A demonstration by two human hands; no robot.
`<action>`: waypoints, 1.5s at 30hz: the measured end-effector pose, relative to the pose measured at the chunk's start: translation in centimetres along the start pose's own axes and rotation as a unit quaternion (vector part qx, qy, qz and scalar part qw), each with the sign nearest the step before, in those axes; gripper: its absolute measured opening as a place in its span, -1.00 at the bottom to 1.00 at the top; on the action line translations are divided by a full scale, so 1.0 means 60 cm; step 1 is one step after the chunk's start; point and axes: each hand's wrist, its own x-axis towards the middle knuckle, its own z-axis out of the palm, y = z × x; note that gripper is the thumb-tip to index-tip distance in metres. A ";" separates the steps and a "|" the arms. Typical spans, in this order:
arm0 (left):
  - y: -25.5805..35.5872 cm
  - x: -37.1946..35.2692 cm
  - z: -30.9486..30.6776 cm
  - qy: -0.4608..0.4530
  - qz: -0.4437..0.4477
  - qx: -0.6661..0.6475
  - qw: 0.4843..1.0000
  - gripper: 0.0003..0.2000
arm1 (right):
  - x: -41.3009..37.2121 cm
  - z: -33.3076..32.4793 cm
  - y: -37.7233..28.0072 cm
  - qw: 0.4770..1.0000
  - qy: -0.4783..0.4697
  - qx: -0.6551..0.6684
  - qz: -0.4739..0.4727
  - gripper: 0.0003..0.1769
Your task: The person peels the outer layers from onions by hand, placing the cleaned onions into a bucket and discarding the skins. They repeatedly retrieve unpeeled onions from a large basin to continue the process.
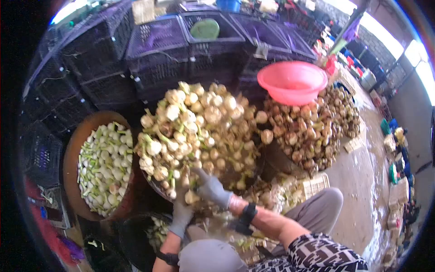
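Bulb pile (199, 131), white and green-stemmed, fills the middle beside a brown basin (71, 154) of trimmed ones. At its near edge the gloved left hand (181, 217) closes around one bulb (190, 197); the right hand (213, 189) rests against it, but I cannot tell its grip. This looks like mid-trimming, and the next move calls for a steady hold.

Grey gloves, patterned sleeve
Both the left hand (181, 216) and right hand (213, 189) wear grey gloves — a black strap (247, 215) at each wrist; the right sleeve (317, 254) is black-and-white patterned, the trousers (319, 208) plain grey.

Single head view, fisheye, facing forward-down, close over bulb heap (199, 131).
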 end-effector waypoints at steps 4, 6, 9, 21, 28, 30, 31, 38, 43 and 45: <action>0.049 -0.017 -0.023 0.019 -0.059 -0.048 0.997 -0.35 | 0.001 0.038 0.042 0.988 -0.037 0.149 -0.021 -0.39; 0.061 -0.031 -0.029 0.024 0.008 0.062 0.998 -0.30 | -0.002 0.048 0.050 0.982 -0.115 0.150 0.024 -0.50; 0.079 -0.035 -0.033 0.013 0.033 0.070 0.997 -0.27 | -0.023 0.034 0.015 0.983 -0.138 0.090 0.081 -0.58; 0.098 -0.050 -0.057 -0.019 0.053 0.106 0.993 -0.39 | -0.002 0.081 0.112 0.971 -0.150 -0.053 -0.179 -0.88; 0.046 -0.060 -0.063 -0.039 -0.167 -0.479 0.861 -0.61 | -0.046 0.064 0.065 0.978 -0.172 0.117 0.010 -0.79; 0.083 -0.059 -0.062 0.014 -0.210 -0.558 0.803 -0.47 | -0.049 0.061 0.046 0.988 -0.123 -0.019 -0.092 -0.72; 0.078 -0.057 -0.063 0.018 -0.189 -0.558 0.808 -0.47 | -0.046 0.064 0.055 0.987 -0.119 -0.002 -0.108 -0.69; 0.055 -0.073 -0.042 0.165 -0.071 -0.084 0.980 -0.59 | -0.059 0.060 0.021 0.974 -0.135 0.100 -0.149 -0.73; 0.037 -0.069 -0.051 0.089 -0.161 -0.512 0.839 -0.60 | -0.054 0.053 0.064 0.922 -0.083 -0.023 -0.376 -0.93; 0.077 -0.065 -0.066 0.091 -0.216 -0.522 0.820 -0.68 | -0.051 0.065 0.088 0.935 -0.068 -0.043 -0.346 -0.91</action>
